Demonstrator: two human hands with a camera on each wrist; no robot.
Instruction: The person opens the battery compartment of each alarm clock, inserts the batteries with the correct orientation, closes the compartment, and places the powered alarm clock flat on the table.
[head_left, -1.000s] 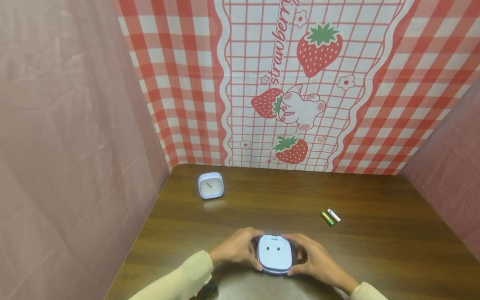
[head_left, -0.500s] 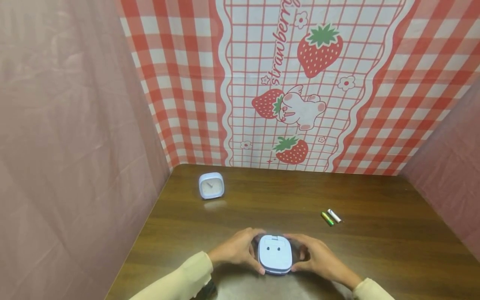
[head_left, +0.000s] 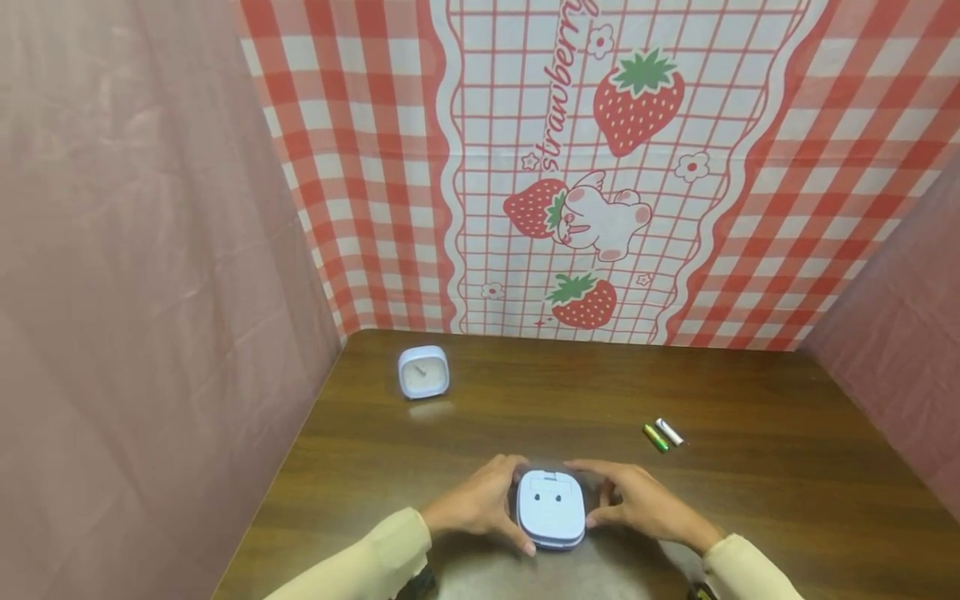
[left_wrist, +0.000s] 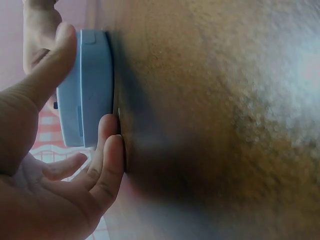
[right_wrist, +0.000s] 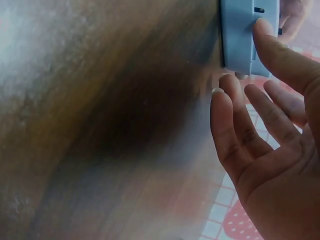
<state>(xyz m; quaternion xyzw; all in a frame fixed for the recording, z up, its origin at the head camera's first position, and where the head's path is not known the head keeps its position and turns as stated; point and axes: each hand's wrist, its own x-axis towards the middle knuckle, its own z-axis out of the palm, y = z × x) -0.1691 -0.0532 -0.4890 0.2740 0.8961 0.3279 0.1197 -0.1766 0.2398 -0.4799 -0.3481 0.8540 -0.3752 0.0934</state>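
A pale blue alarm clock [head_left: 551, 510] lies back side up on the table, two small dark knobs showing; its face is hidden. At its left side is my left hand [head_left: 483, 502], relaxed, with the thumb stretched along the near corner. In the left wrist view that thumb overlaps the clock's edge [left_wrist: 92, 85], while the fingers lie loosely by its far end. My right hand [head_left: 637, 502] stands around the right side with fingers loosely spread. Its thumb tip is close to the casing [right_wrist: 239, 37] in the right wrist view; whether it touches I cannot tell.
Farther back at the left stands a similar pale blue clock [head_left: 423, 372], face forward. Two batteries, one green and yellow [head_left: 655, 437], one white [head_left: 669, 432], lie to the right beyond my right hand. A strawberry-patterned cloth [head_left: 480, 250] hangs behind the table [head_left: 525, 392].
Both hands have loosened around the clock. The left thumb has moved along the near edge, and the right hand has shifted slightly right. The clock stays in nearly the same place.
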